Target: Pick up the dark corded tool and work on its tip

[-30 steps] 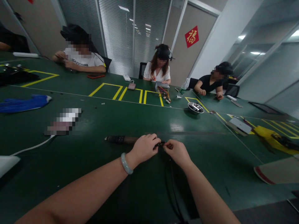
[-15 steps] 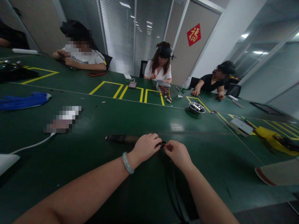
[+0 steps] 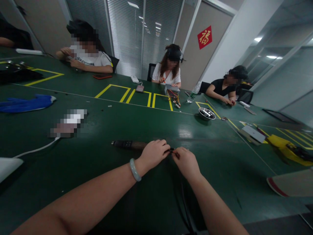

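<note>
A dark electric screwdriver [image 3: 127, 144], long and round with a metal tip at its left end, lies across the green table in front of me. My left hand [image 3: 156, 150], with a pale bangle on its wrist, is wrapped over its rear part and hides much of it. Beside it, my right hand [image 3: 186, 160] pinches a small black piece at the tool's right end; the fingers cover most of that piece. A black cable [image 3: 184, 200] runs from below my right hand down to the table's near edge.
Left lie a phone [image 3: 67, 123] with a white cable and a blue glove [image 3: 26, 103]. Ahead are a metal bowl [image 3: 206, 113], a plastic bottle [image 3: 194, 92] and a metal box with wires [image 3: 173, 89]. A pale cylinder [image 3: 290, 182] lies right. Several people sit across the table.
The view has shifted slightly. Both my hands keep their hold at the screwdriver's right end. At the far right, a co-worker's hands have come together.
</note>
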Demonstrator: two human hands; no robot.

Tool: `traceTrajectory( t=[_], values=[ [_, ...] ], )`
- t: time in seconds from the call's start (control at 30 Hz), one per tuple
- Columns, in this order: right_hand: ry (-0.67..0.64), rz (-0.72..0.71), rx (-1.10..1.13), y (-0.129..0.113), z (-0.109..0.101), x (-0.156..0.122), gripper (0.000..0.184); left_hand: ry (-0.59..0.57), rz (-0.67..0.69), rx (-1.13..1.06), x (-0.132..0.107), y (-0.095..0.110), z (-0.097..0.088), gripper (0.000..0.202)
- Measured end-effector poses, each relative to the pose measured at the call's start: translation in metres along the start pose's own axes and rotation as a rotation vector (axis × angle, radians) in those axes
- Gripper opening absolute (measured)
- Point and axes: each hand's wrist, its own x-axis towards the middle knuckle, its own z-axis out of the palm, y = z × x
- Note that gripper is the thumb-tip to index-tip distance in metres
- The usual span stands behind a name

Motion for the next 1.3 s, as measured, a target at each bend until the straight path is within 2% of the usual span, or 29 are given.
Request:
traceTrajectory(
  t=[0.13, 0.27, 0.53, 0.73, 0.87, 1.0, 1.13, 1.3],
  values=[
    [0.015, -0.017, -0.087, -0.005, 0.003, -0.003, 0.014, 0.0, -0.013, 0.022, 0.001, 0.001, 0.001, 0.014],
    [0.016, -0.001, -0.084, -0.005, 0.006, -0.003, 0.014, -0.001, -0.034, 0.044, 0.002, 0.003, 0.002, 0.014],
    [0.04, -0.044, 0.033, 0.014, 0.012, 0.005, 0.015, 0.025, -0.036, 0.02, 0.002, 0.006, 0.002, 0.011],
    [0.037, -0.12, -0.017, 0.021, 0.015, 0.01, 0.019, 0.036, -0.039, 0.004, 0.001, 0.004, 0.003, 0.012],
    [0.034, -0.162, -0.014, 0.023, 0.018, 0.012, 0.019, 0.054, -0.019, -0.01, -0.004, 0.008, -0.004, 0.016],
    [-0.055, -0.127, -0.035, 0.024, 0.021, 0.013, 0.02, 0.07, 0.152, -0.079, -0.02, 0.017, -0.018, 0.019],
    [-0.062, -0.145, -0.058, 0.025, 0.021, 0.014, 0.013, -0.117, 0.34, -0.152, -0.049, 0.015, -0.023, 0.016],
    [-0.037, -0.184, -0.068, 0.024, 0.022, 0.015, 0.014, -0.199, 0.327, -0.271, -0.08, -0.002, -0.019, 0.044]
  ],
)
